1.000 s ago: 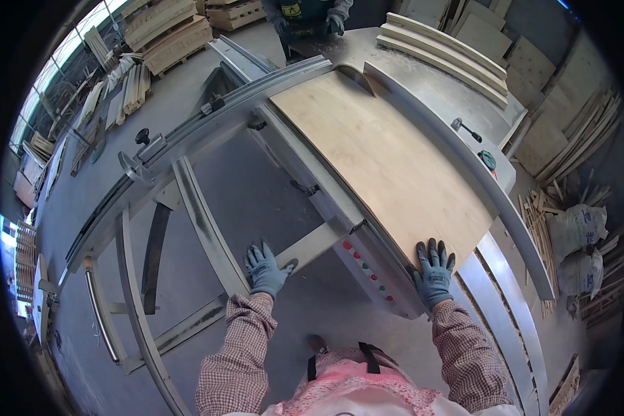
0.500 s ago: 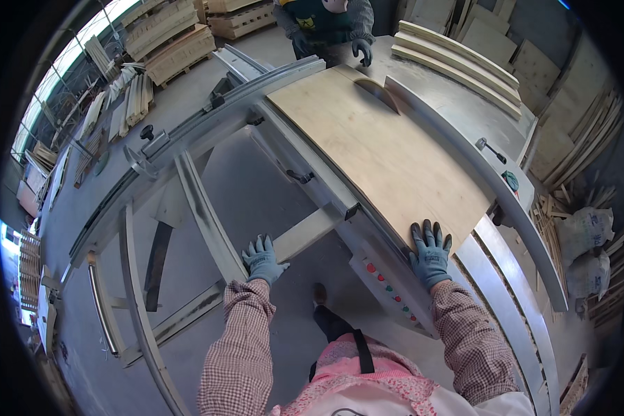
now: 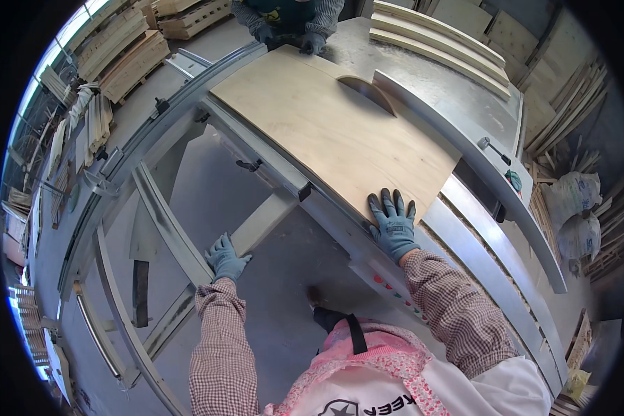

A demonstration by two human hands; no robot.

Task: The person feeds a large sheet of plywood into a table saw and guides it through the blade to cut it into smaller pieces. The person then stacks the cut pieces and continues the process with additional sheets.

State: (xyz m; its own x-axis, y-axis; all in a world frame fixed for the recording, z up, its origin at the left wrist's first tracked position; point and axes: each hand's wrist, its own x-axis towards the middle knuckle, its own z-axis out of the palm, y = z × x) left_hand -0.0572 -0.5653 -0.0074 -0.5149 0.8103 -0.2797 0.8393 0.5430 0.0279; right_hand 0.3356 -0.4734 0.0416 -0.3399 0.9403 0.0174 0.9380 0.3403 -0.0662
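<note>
Flatly, the gloved right hand point(image 3: 395, 225) pressed on the near corner of a plywood board point(image 3: 326, 132), fingers spread wide, while the gloved left hand point(image 3: 227, 258) rested on a metal frame point(image 3: 166, 215), its thumb held out from the fingers. The board lay across the saw's metal worktop point(image 3: 457, 104), near a round saw blade point(image 3: 369, 97) and a long fence point(image 3: 457, 142), with another person's gloved hand point(image 3: 313, 44) at its far edge.

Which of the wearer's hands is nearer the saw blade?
Right. The right hand lies on the plywood sheet's near end, short of the blade; the left hand is farther away, at the metal frame.
</note>
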